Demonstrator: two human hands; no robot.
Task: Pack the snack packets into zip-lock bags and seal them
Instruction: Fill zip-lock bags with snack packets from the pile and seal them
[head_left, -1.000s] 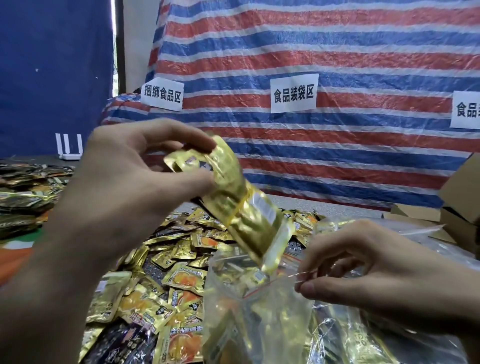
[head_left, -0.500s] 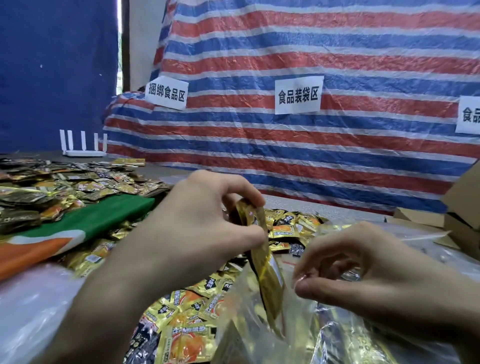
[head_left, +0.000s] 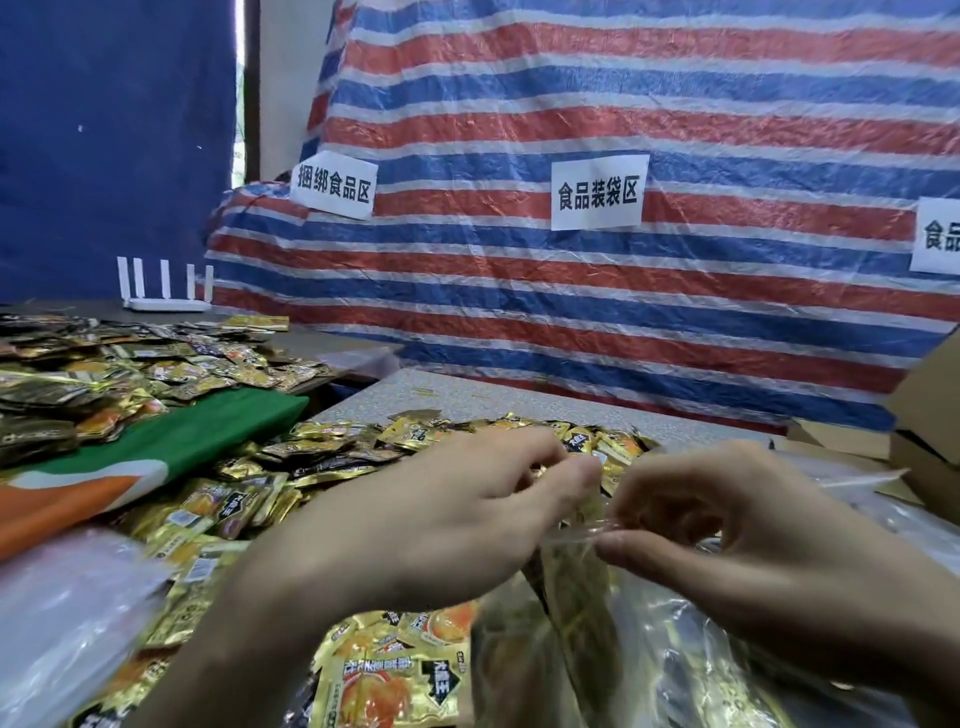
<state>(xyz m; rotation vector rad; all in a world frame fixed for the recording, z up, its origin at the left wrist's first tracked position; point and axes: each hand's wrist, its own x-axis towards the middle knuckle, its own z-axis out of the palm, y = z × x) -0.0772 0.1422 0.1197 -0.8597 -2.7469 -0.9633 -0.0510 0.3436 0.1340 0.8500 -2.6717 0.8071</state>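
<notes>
Head view: hands are meeting over a clear bag at the near centre.
Left hand (head_left: 441, 525): fingers are curling down at the bag's mouth, thumb and forefinger closing together; what they are gripping I cannot tell, as motion blur is hiding it.
Right hand (head_left: 753, 540): thumb and forefinger are pinching the bag's clear top edge, other fingers curling loosely.
Bag (head_left: 587, 613): it is standing near, between both hands, with gold packets showing through its wall.
Packets (head_left: 332, 467): loose gold packets are lying in a heap on the table (head_left: 519, 395), left of and beyond the hands; more are lying near, under the left wrist.
Far left: more packets are covering a second surface beside a green and orange cloth (head_left: 182, 441).
Far: a striped tarp (head_left: 623, 291) is hanging with white signs (head_left: 597, 192).
Right: cardboard boxes (head_left: 924, 415) are standing at the edge.
</notes>
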